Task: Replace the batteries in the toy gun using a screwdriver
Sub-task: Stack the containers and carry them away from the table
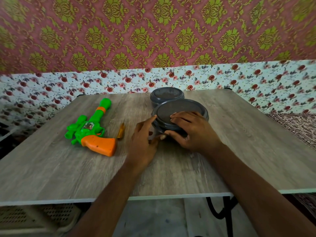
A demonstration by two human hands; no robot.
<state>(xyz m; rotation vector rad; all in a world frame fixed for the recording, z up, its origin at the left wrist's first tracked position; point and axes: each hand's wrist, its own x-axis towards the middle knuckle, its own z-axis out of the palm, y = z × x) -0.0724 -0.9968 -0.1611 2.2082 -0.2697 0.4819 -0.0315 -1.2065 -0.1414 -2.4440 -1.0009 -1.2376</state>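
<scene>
A green toy gun with an orange grip lies flat on the wooden table, left of centre, barrel pointing away. A small amber-handled screwdriver lies just right of its grip. In the middle stands a round grey lidded container. My right hand rests over its near edge, fingers on the lid and thumb curled round the side. My left hand touches the container's left side with fingers and thumb. No batteries show.
A second, smaller grey lidded container stands right behind the first. The table's back edge meets a floral wall. A patterned cloth lies off the right side. A perforated basket sits under the front left edge.
</scene>
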